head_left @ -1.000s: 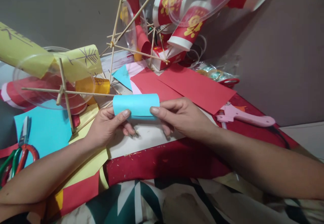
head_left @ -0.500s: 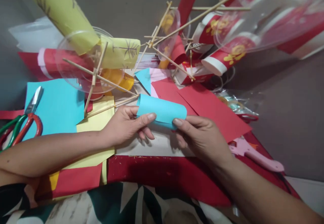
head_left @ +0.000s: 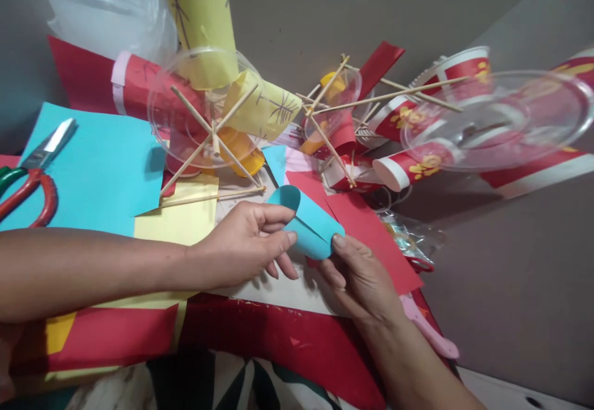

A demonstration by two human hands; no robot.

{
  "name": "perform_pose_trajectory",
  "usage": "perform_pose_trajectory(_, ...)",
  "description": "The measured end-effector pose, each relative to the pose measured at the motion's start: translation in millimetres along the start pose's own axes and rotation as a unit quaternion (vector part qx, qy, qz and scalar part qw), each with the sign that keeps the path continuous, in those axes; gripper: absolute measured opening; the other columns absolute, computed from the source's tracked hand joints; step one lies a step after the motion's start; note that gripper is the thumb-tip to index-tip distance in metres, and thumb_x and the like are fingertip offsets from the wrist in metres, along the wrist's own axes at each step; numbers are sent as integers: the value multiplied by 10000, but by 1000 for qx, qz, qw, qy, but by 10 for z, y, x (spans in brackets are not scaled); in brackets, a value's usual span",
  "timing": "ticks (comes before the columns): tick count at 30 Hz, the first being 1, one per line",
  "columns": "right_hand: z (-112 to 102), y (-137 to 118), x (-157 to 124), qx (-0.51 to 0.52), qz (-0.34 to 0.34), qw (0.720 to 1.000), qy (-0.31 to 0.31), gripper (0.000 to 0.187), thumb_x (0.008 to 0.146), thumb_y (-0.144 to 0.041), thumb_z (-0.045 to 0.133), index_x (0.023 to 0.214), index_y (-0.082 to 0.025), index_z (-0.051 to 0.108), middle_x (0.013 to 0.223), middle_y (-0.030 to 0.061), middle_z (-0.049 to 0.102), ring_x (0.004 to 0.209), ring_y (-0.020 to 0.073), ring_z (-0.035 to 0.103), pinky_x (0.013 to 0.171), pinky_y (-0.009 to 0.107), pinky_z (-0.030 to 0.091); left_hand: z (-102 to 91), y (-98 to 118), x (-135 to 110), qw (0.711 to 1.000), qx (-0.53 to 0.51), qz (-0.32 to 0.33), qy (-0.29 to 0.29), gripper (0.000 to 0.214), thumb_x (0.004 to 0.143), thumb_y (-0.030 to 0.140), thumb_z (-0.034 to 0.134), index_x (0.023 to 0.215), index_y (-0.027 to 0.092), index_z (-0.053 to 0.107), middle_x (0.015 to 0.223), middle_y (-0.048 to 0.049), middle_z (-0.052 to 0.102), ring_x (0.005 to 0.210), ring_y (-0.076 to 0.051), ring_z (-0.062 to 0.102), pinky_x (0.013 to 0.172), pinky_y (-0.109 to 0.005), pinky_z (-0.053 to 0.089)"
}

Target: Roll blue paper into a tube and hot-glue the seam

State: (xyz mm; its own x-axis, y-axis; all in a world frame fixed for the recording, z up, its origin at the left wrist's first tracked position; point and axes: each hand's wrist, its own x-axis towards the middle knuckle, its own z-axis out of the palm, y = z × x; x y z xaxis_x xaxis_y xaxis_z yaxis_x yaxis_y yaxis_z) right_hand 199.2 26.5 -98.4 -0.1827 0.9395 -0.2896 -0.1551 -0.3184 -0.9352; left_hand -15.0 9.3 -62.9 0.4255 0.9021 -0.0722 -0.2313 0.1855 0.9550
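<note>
Evidently, the red cloth (head_left: 278, 336) is broadest, with the blue sheet (head_left: 102, 162) to the left. The left hand (head_left: 250, 243) grips one end of the blue paper roll (head_left: 315, 240) between thumb and forefinger; the right hand (head_left: 359, 274) pinches the other end. The roll, level a second ago, now slopes down to the right between them, its open left end and its seam turned into view. More of the pink tool (head_left: 431, 333) is now hidden behind the right forearm (head_left: 417, 357).

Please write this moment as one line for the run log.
left hand: holds blue paper roll | right hand: holds its other end | nearby: scissors on blue sheet
</note>
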Motion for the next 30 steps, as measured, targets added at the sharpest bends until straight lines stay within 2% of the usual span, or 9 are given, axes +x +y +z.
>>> perform_pose_trajectory(7, 27, -8, -5, 14, 5, 1000, 3, 382, 657, -439, 857, 599, -169, 593, 376, -55, 489, 296, 36, 388, 335, 146, 279, -5, -39, 47, 1000, 4, 9, 13, 132, 889, 164, 527, 757, 161, 544, 586, 5, 660, 506, -105, 663, 447, -140, 476)
perform_pose_trajectory(12, 11, 21, 8, 35, -2, 999, 10, 366, 628, -426, 885, 610, -155, 639, 382, -50, 509, 295, 33, 421, 337, 128, 312, -11, -43, 30, 1000, 15, -1, 3, 131, 879, 171, 541, 752, 165, 511, 619, 5, 658, 530, -91, 661, 473, -132, 490)
perform_pose_trajectory(16, 8, 30, 18, 37, -9, 999, 13, 359, 622, -422, 893, 608, -153, 654, 376, -36, 529, 296, 34, 452, 347, 112, 326, -25, -57, 12, 1000, 13, -3, 0, 80, 864, 219, 612, 832, 149, 589, 681, -3, 672, 602, -106, 689, 509, -147, 518)
perform_pose_trajectory(20, 13, 26, 15, 32, -7, 999, 15, 359, 609, -425, 899, 603, -151, 668, 362, -23, 533, 298, 38, 474, 355, 102, 341, -34, -56, 30, 1000, -2, 3, 13, 117, 855, 250, 660, 849, 137, 628, 654, 11, 670, 567, -90, 670, 492, -136, 514)
perform_pose_trajectory(26, 23, 20, 12, 31, -15, 999, 16, 392, 584, -434, 906, 565, -150, 637, 373, -23, 537, 302, 48, 485, 348, 109, 357, -26, -33, 74, 999, -9, -9, 29, 123, 886, 122, 571, 774, 133, 619, 581, 22, 671, 499, -71, 650, 465, -119, 504)
perform_pose_trajectory(30, 41, 6, 4, 16, -20, 1000, 13, 391, 601, -450, 894, 576, -153, 640, 370, -12, 551, 310, 58, 496, 355, 119, 378, -31, -37, 79, 999, -17, -11, 25, 125, 891, 123, 570, 782, 134, 629, 589, 19, 684, 516, -78, 668, 476, -123, 511)
